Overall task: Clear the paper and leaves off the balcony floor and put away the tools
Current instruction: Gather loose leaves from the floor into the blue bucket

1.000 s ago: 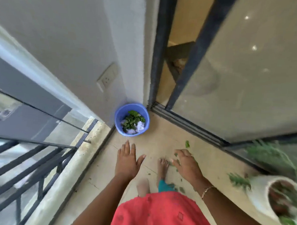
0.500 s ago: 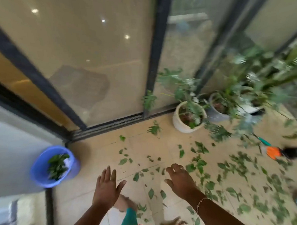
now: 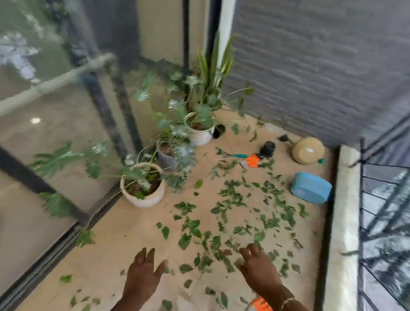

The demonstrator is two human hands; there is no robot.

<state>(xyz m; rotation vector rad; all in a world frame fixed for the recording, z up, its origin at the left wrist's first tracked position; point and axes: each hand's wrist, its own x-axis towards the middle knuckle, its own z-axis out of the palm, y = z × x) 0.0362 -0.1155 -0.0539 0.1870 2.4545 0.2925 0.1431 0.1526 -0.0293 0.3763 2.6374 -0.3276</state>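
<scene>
Head camera, looking down: both hands hover low over the tan balcony floor. The left hand is flat with its fingers straight and holds nothing. The right hand, a thin bracelet at its wrist, has loosely spread fingers just above the nearest leaves; it seems to grasp nothing, though blur makes contact with them hard to judge. An orange and white item lies at the bottom edge beside the right forearm, too blurred to name.

Green leaves are scattered across the floor from the hands outward to the tools. A white potted plant stands by the glass sliding door on the left, with a grey pot and another white pot behind it. On the right, a blue container lies near the raised ledge under the railing. Farther back lie orange-handled pruners and a teal-handled tool, just beside a small black pot. A tan watering can sits near the grey brick wall.
</scene>
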